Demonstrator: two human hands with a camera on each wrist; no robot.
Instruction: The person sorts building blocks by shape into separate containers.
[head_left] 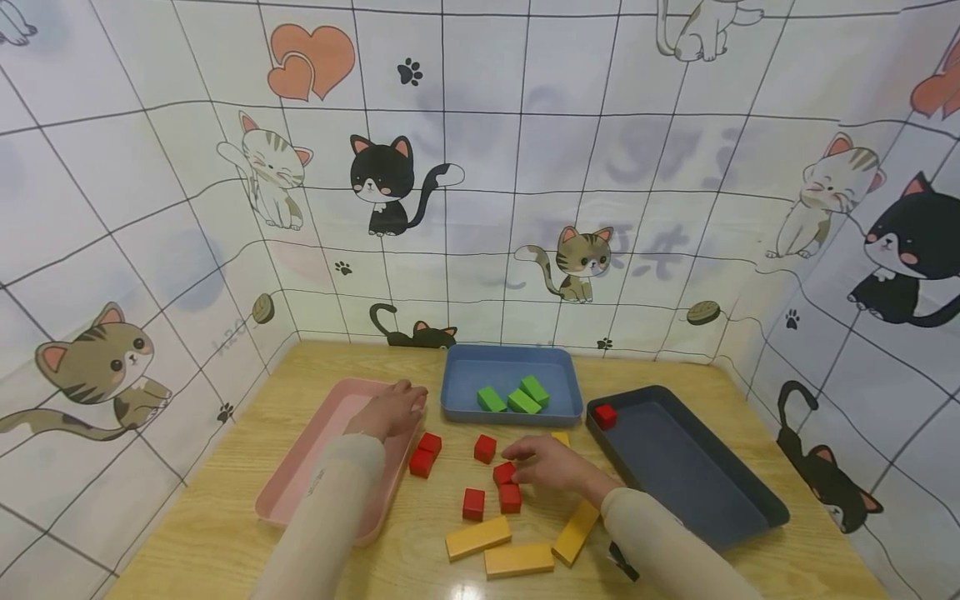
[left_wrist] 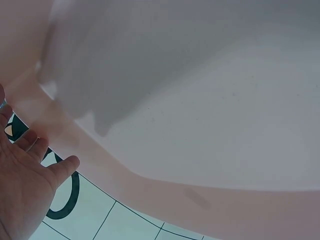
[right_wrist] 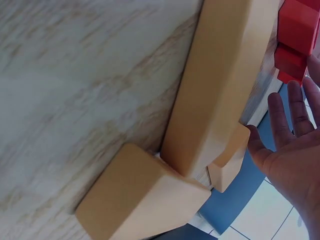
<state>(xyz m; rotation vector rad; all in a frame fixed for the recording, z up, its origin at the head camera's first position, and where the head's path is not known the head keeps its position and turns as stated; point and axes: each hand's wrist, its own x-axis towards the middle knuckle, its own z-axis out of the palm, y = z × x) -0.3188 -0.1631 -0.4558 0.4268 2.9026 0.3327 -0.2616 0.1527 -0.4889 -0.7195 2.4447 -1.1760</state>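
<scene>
My left hand (head_left: pixel 390 410) hovers over the far right rim of a pink tray (head_left: pixel 300 433), fingers relaxed, nothing in its grasp. In the left wrist view, its fingers (left_wrist: pixel 37 147) overlap that tray's edge. My right hand (head_left: pixel 555 462) reaches in over a group of red cubes, its fingers spread. Its fingertips are right at one red cube (head_left: pixel 504 474), which stands against another red cube (head_left: pixel 510 499). Other red cubes lie nearby, one red cube (head_left: pixel 485 449) behind and one (head_left: pixel 473 504) in front. Two red cubes (head_left: pixel 422 462) sit together beside the pink tray.
A blue tray (head_left: pixel 512 418) at the back holds three green blocks (head_left: pixel 523 402). To the right, a dark grey tray (head_left: pixel 690 467) has one red cube (head_left: pixel 604 416) in its far left corner. Several yellow blocks (head_left: pixel 519 560) lie in front and around the right hand.
</scene>
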